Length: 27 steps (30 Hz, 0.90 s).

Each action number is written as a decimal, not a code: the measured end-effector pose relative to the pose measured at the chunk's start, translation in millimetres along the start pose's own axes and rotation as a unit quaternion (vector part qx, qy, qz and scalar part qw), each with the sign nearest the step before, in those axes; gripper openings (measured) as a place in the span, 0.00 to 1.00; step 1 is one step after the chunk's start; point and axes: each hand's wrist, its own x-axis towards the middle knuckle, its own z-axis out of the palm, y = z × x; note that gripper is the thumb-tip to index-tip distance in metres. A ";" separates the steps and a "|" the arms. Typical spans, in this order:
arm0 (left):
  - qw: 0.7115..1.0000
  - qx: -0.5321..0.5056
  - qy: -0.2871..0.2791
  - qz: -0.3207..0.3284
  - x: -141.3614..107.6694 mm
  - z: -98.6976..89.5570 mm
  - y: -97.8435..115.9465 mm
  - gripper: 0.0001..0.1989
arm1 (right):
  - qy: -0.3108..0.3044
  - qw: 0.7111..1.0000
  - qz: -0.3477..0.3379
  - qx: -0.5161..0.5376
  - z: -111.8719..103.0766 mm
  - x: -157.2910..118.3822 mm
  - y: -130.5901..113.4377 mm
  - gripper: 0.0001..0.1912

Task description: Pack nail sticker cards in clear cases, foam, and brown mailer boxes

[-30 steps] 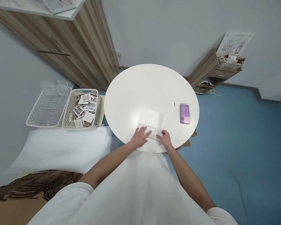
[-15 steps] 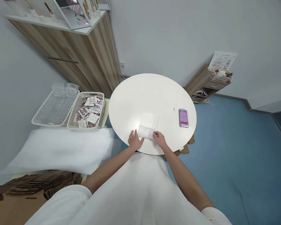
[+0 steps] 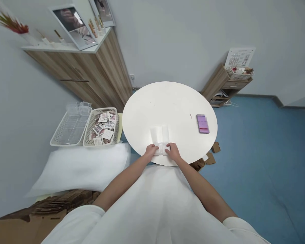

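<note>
A thin white packing foam sheet point(image 3: 165, 134) lies near the front edge of the round white table point(image 3: 167, 98). Its near part is folded into a flat bundle, and whatever lies inside is too veiled to name. On the bundle's left end, the fingers of my left hand point(image 3: 150, 152) are closed with the thumb over the foam. My right hand point(image 3: 173, 152) pinches the right end in the same way. The far part of the sheet stays flat on the table.
A purple phone-sized thing point(image 3: 202, 124), pixelated, lies at the table's right. Left of the table stand a basket of small card packs point(image 3: 101, 127), a basket of clear plastic boxes point(image 3: 71, 127) and stacked white foam sheets point(image 3: 83, 166). Brown cardboard point(image 3: 210, 158) lies beneath the table's right edge.
My left hand has gone from lying spread beside the sheet to gripping its left end. The near part of the sheet is now folded over into a narrower bundle. The head view has shifted slightly.
</note>
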 end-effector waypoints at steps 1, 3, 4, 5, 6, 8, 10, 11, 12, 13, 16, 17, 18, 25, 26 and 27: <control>1.000 0.018 -0.002 0.011 -1.2 -2.3 -0.8 0.04 | 0.010 1.000 0.002 0.004 2.8 -2.1 -0.3 0.10; 0.998 0.049 0.000 0.033 -2.7 -4.5 -0.2 0.02 | 0.037 0.999 0.008 0.008 7.4 -5.2 -1.4 0.11; 0.997 0.065 -0.001 0.049 -2.9 -3.8 1.2 0.01 | 0.046 0.999 0.011 0.008 9.0 -6.0 -2.0 0.11; 0.994 0.084 -0.004 0.070 -2.8 -1.9 3.2 0.01 | 0.050 0.999 0.014 0.007 9.9 -6.4 -2.6 0.11; 0.990 0.107 -0.010 0.096 -2.8 1.2 5.5 0.01 | 0.046 0.999 0.018 0.009 10.2 -6.5 -3.0 0.11; 0.974 0.163 -0.032 0.152 -3.9 9.8 9.9 0.05 | 0.028 0.999 0.026 0.022 8.9 -6.2 -3.3 0.11; 0.955 0.220 -0.051 0.194 -7.7 19.2 12.4 0.10 | 0.014 0.998 0.033 0.043 6.7 -5.6 -3.5 0.10; 0.947 0.241 -0.057 0.204 -10.8 23.2 12.6 0.12 | 0.011 0.998 0.036 0.054 5.9 -5.0 -3.8 0.10; 0.940 0.258 -0.061 0.214 -14.5 26.1 11.9 0.13 | 0.012 0.997 0.041 0.060 5.5 -4.3 -4.5 0.10; 0.933 0.271 -0.067 0.226 -18.5 27.9 10.5 0.14 | 0.016 0.997 0.051 0.059 5.6 -3.4 -5.6 0.09; 0.915 0.278 -0.105 0.273 -29.7 24.5 3.8 0.12 | 0.027 0.994 0.101 0.017 8.5 1.0 -10.0 0.08; 0.914 0.268 -0.113 0.282 -32.2 20.7 1.4 0.11 | 0.029 0.993 0.115 -0.003 9.8 2.7 -11.2 0.09; 0.918 0.254 -0.112 0.284 -33.8 16.1 -0.6 0.11 | 0.028 0.992 0.121 -0.019 10.9 4.3 -11.8 0.09; 0.905 0.311 -0.044 0.287 -20.4 -1.6 -0.4 0.15 | 0.006 0.996 0.085 -0.023 11.7 7.4 -3.3 0.07; 0.897 0.325 -0.054 0.295 -17.9 0.9 -0.1 0.16 | 0.001 0.997 0.081 -0.021 10.6 6.3 -1.7 0.08; 0.892 0.332 -0.061 0.300 -15.9 4.0 -0.2 0.17 | -0.006 0.997 0.074 -0.019 9.1 4.7 -0.4 0.08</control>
